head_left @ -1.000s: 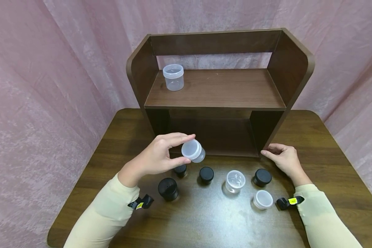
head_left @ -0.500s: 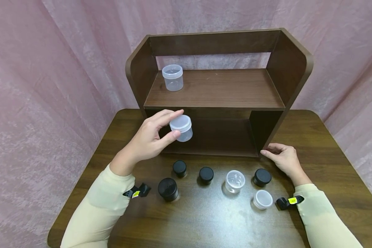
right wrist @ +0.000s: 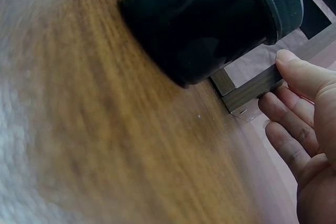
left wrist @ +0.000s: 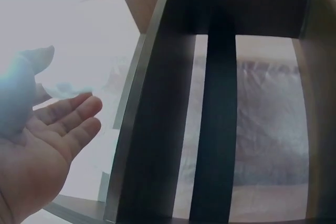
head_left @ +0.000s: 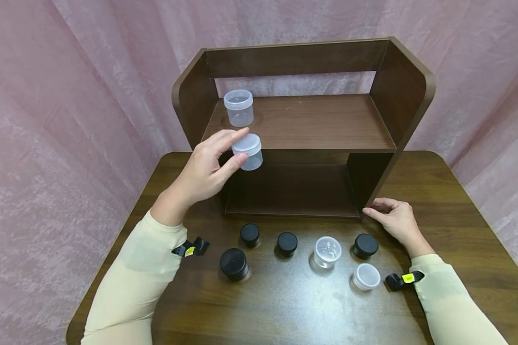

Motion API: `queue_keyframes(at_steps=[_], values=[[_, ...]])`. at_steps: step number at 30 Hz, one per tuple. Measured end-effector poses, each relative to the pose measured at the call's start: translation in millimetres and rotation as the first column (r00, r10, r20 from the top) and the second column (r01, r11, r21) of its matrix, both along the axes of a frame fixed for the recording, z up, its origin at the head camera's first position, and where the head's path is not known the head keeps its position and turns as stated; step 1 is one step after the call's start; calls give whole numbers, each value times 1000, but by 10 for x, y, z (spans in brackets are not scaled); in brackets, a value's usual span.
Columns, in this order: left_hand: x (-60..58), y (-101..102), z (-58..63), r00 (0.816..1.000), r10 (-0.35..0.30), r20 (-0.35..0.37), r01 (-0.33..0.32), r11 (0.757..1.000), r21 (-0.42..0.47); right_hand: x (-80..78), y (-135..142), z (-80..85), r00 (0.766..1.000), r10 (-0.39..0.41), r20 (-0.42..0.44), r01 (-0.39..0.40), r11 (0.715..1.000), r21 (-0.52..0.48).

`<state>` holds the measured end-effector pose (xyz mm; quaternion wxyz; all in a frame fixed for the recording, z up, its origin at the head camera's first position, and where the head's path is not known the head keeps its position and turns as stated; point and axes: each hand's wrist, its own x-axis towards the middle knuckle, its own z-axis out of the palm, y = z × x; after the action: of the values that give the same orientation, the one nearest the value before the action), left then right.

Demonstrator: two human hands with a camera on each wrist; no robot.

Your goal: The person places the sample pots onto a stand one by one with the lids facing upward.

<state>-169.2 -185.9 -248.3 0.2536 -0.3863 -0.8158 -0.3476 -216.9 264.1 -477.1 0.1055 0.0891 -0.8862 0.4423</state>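
Observation:
My left hand point(head_left: 205, 167) pinches a clear plastic jar point(head_left: 252, 162) with a frosted screw lid between thumb and fingers. The jar hangs upright, slightly tilted, in front of the upper board's edge of a brown wooden shelf point(head_left: 319, 124). Just behind it, a similar clear jar point(head_left: 241, 115) stands at the left of the upper board. In the left wrist view, glare mostly hides the held jar beyond the fingers point(left wrist: 79, 113). My right hand point(head_left: 393, 221) grips the front edge of the shelf's right side panel point(right wrist: 257, 86) near its foot, thumb on one side, fingers on the other.
On the table point(head_left: 267, 306) before the shelf stand several black-lidded jars, including a large one point(head_left: 234, 264) at left and one point(head_left: 365, 246) near my right hand. Two clear jars point(head_left: 327, 252) stand among them. A pink curtain point(head_left: 90, 96) hangs behind.
My left hand has lifted the clear jar from low over the table up to the upper board's edge, and the jar has come more upright. The right hand stays at the side panel.

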Motion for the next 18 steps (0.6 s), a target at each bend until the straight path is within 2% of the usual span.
queue_keyframes(at_steps=[6,12,18], values=[[-124,-45,42,995,104,-5,-104,995,-5,11,-7,-22,1000,-3,8,3,1000,7],[-200,-66,32,978,210,14,-209,978,-20,18,-15,-22,1000,3,13,-3,1000,7],[-273,-64,16,956,291,37,-293,956,30,17,-26,-5,1000,3,12,-3,1000,8]])
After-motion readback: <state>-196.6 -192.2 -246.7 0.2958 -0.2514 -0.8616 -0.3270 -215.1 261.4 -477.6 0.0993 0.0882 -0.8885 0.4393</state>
